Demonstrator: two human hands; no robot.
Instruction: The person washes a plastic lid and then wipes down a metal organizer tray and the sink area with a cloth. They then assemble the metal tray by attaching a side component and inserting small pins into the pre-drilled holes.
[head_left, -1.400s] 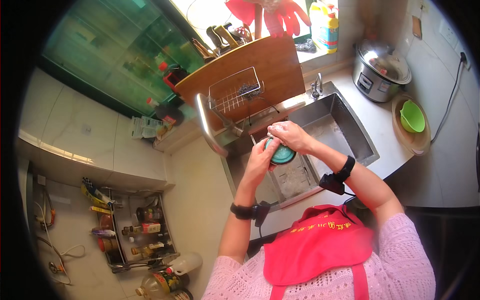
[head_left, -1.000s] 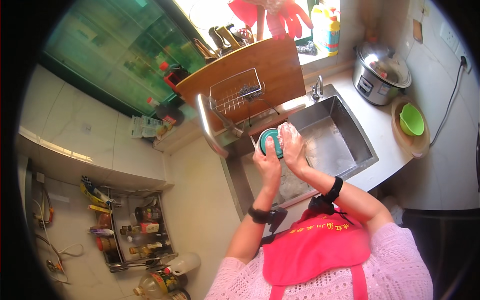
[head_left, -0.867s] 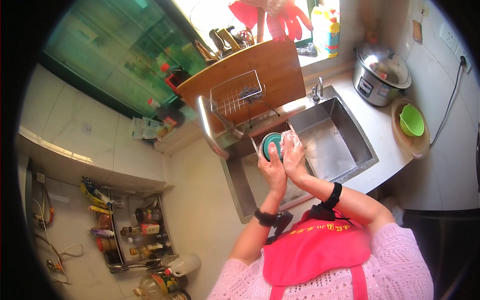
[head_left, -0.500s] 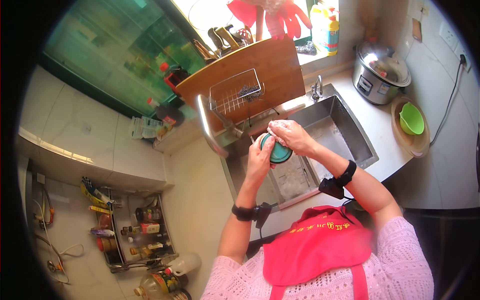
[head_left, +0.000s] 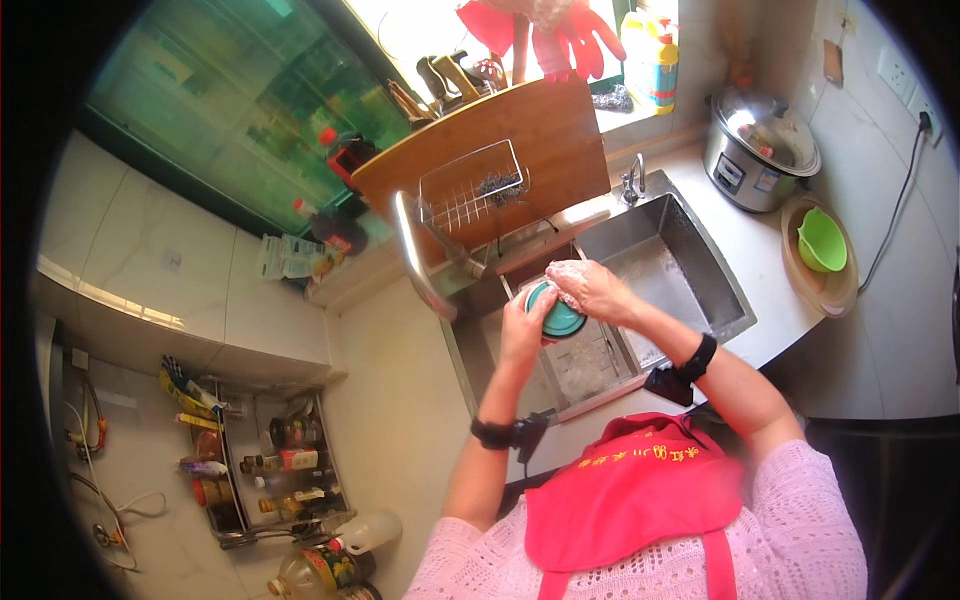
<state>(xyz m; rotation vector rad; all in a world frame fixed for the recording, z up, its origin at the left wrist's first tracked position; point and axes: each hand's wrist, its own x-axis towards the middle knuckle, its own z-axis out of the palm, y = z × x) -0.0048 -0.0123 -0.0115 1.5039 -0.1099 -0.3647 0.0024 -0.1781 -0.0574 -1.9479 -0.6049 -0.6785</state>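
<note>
Over the sink (head_left: 742,318), my left hand (head_left: 521,328) grips a round teal dish (head_left: 562,319) with a dark rim. Its flat, ringed face is turned up toward me; whether it is a lid or the underside of a bowl I cannot tell. My right hand (head_left: 598,293) is closed on a pale pinkish cloth (head_left: 563,287), mostly covered by the fingers, and presses it to the dish's upper edge. The fingers look wet or foamy.
A tall curved faucet (head_left: 410,245) arches left of the hands. A wooden board (head_left: 570,140) with a wire rack (head_left: 465,200) stands behind the sink. To the right are a rice cooker (head_left: 755,150) and a green basket (head_left: 822,240) on a round tray.
My right hand has slid slightly right and down along the edge of the dish with the cloth. The left hand and the dish have shifted only a little.
</note>
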